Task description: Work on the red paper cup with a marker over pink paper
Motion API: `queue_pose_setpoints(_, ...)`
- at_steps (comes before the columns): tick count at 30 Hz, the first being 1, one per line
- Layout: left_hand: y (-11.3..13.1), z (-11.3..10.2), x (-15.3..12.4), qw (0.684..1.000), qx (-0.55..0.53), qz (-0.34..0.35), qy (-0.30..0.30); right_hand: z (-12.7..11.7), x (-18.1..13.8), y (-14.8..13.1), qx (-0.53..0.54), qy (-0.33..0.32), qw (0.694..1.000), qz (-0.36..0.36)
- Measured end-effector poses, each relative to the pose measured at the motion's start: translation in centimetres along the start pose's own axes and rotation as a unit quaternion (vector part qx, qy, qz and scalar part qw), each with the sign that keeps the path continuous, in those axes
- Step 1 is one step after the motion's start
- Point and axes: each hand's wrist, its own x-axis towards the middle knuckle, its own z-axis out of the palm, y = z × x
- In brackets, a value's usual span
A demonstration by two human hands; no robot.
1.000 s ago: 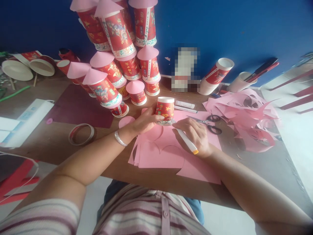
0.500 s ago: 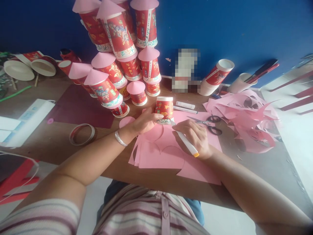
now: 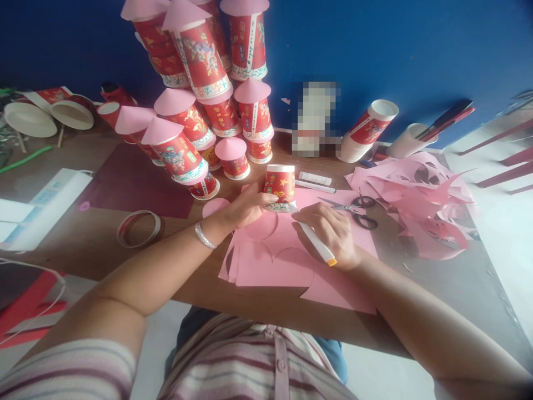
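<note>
A red paper cup (image 3: 280, 186) with gold figures is gripped by my left hand (image 3: 246, 206), thumb across its front. Green curly lines run along the white band at its lower edge. My right hand (image 3: 328, 230) is closed around a white marker pen (image 3: 313, 243) with a yellow end, its tip touching or very near that band. Beneath both hands lie pink paper sheets (image 3: 270, 272) with cut curves and traced circles. Scissors (image 3: 361, 211) with black handles rest just beyond my right hand. Behind the cup lie a white marker (image 3: 318, 189) and a white tube (image 3: 315, 178).
Stacked red cups with pink cone roofs (image 3: 172, 147) rise at the back left. Pink paper scraps (image 3: 433, 205) heap at the right, before a pen cup (image 3: 410, 140) and stacked cups (image 3: 368, 130). A tape roll (image 3: 139, 229) and a white box (image 3: 50, 208) lie left.
Nearly everything keeps its place. The marker in my right hand has shifted very slightly at the cup's lower band, and the camera view has moved a touch.
</note>
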Motion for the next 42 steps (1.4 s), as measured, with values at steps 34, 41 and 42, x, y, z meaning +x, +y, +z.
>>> queue_pose_setpoints(34, 0.07, -0.17, -0.09, 1.000, 0.029, 0.008, 0.010, -0.14, 0.27, -0.18, 0.003, -0.007, 1.000, -0.005)
queue_pose_setpoints(41, 0.10, -0.07, -0.15, 1.000, 0.012, 0.004, 0.014, -0.15, 0.13, -0.13, 0.005, -0.008, 1.000, 0.002)
queue_pose_setpoints(42, 0.09, -0.04, -0.16, 1.000, 0.004, 0.003, 0.016, -0.11, 0.11, -0.17, 0.008, -0.004, 1.000, 0.001)
